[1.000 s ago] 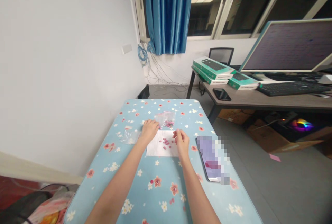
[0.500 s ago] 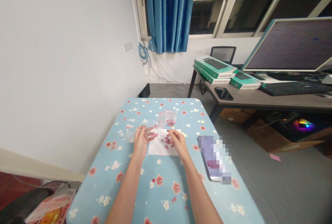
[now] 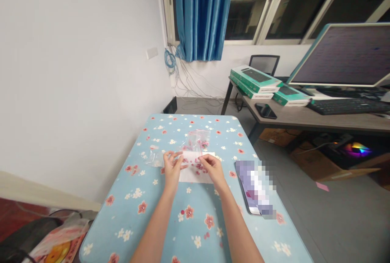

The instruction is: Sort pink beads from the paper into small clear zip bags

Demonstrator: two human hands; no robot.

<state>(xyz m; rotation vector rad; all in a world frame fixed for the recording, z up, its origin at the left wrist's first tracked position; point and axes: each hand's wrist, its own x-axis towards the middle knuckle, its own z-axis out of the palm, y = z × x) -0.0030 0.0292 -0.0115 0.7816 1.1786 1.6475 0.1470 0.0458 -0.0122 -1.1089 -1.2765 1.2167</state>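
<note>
My left hand [image 3: 172, 167] hovers at the left edge of a white paper sheet [image 3: 195, 177], its fingers curled and apart with nothing visible in them. My right hand [image 3: 213, 169] rests at the sheet's right side, fingertips drawn together over several pink beads [image 3: 198, 166]. More beads lie inside a clear plastic bag [image 3: 198, 139] just beyond the hands. A thin red line runs from that bag toward my right fingertips; I cannot tell whether it is a thread or the bag's seal. A second clear bag [image 3: 155, 159] lies left of my left hand.
The paper lies on a blue floral tablecloth [image 3: 195, 224]. A smartphone [image 3: 254, 188], blurred out, lies to the right near the table edge. Beyond the table stands a desk [image 3: 304, 120] with green boxes [image 3: 255, 79], a keyboard [image 3: 345, 106] and a monitor [image 3: 345, 55].
My left hand spread open, then curled in and moved right over the paper. My right hand moved inward, bringing both hands closer together. The view drifted slightly.
</note>
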